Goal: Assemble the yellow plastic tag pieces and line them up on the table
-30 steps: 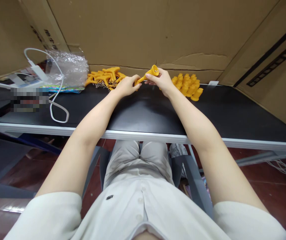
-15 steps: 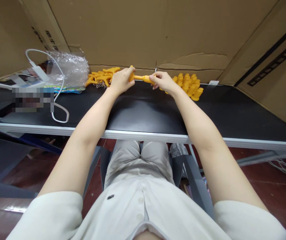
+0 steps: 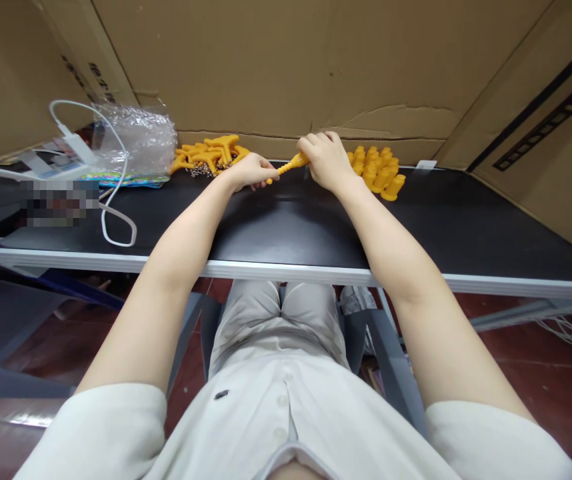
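A slim, ridged yellow-orange plastic piece (image 3: 293, 164) spans the space between my two hands, tilted with its thin end low on the left. My left hand (image 3: 257, 171) pinches that thin end, and the tip pokes out past the fingers. Around the thicker end my right hand (image 3: 327, 159) is closed, hiding most of it. Behind and left of my left hand lies a heap of yellow T-shaped handles (image 3: 209, 155) with small metal chains. Several yellow hollow-looking cylinders (image 3: 379, 172) stand in a group just right of my right hand.
Clear plastic wrap (image 3: 139, 140) and a white cable (image 3: 127, 157) with a plug lie at the left of the black tabletop (image 3: 291, 233). Cardboard walls (image 3: 266, 67) enclose the back and sides. A small white tag (image 3: 426, 165) sits at the back right.
My left hand has shifted from the piece's thick left end to a pinch on a thin tip. My right hand has turned over and wrapped round the thicker end. The piece now tilts.
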The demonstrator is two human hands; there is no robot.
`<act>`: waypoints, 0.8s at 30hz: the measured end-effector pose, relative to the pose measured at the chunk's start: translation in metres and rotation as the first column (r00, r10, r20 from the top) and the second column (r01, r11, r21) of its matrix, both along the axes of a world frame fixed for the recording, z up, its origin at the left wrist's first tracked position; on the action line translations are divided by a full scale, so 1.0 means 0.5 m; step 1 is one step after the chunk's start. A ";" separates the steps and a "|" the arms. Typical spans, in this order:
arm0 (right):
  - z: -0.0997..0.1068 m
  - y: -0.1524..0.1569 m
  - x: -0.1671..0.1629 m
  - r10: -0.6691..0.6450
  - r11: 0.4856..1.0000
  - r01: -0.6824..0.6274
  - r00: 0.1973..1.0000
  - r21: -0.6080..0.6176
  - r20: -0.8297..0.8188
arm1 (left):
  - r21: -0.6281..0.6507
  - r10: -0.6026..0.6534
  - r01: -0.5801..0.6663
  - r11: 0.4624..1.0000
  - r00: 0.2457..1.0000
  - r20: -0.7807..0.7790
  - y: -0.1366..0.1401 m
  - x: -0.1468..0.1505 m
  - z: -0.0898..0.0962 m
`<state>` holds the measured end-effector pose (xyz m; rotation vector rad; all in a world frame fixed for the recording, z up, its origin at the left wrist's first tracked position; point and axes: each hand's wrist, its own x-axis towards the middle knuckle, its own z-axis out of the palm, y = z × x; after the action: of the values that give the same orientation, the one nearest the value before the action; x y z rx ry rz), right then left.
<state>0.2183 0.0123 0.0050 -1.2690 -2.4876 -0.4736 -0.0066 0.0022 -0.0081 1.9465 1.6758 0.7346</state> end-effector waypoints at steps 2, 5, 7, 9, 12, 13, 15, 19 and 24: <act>0.000 -0.004 0.000 -0.001 1.000 0.000 1.000 -0.021 -0.008 | 0.038 0.012 -0.013 0.999 0.999 0.038 -0.002 0.001 -0.001; -0.002 -0.007 0.001 0.009 0.995 -0.009 1.000 -0.101 0.002 | 0.102 0.053 -0.060 0.993 0.996 0.067 -0.003 0.002 -0.004; -0.004 -0.008 0.000 0.017 0.992 -0.015 1.000 -0.129 0.018 | 0.111 0.064 -0.071 0.991 0.996 0.068 -0.002 0.002 -0.006; -0.006 -0.007 -0.003 0.015 0.992 -0.012 0.999 -0.122 0.029 | 0.100 0.064 -0.070 0.993 0.996 0.057 0.000 0.003 -0.007; -0.004 -0.005 -0.002 -0.009 0.998 0.010 1.000 -0.059 0.017 | 0.053 0.052 -0.054 0.997 0.998 0.038 0.003 0.001 -0.006; -0.003 -0.003 0.000 -0.022 0.999 0.022 1.000 -0.036 0.003 | 0.034 0.047 -0.049 0.998 0.998 0.034 0.003 -0.001 -0.006; -0.001 0.002 0.010 -0.055 0.998 0.055 0.998 0.003 -0.035 | 0.006 0.047 -0.047 0.999 0.998 0.028 0.004 -0.006 -0.005; -0.003 0.033 0.046 -0.103 0.993 0.112 0.976 0.041 -0.192 | 0.028 0.070 -0.071 0.997 0.997 0.028 0.009 -0.017 -0.006; -0.014 0.093 0.084 -0.112 0.992 0.126 0.911 0.010 -0.398 | 0.079 0.126 -0.135 0.988 0.987 0.103 0.018 -0.022 -0.007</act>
<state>0.2603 0.0590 -0.0019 -1.3536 -2.0644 -0.2532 -0.0176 0.0112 -0.0115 1.8387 1.7512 0.9501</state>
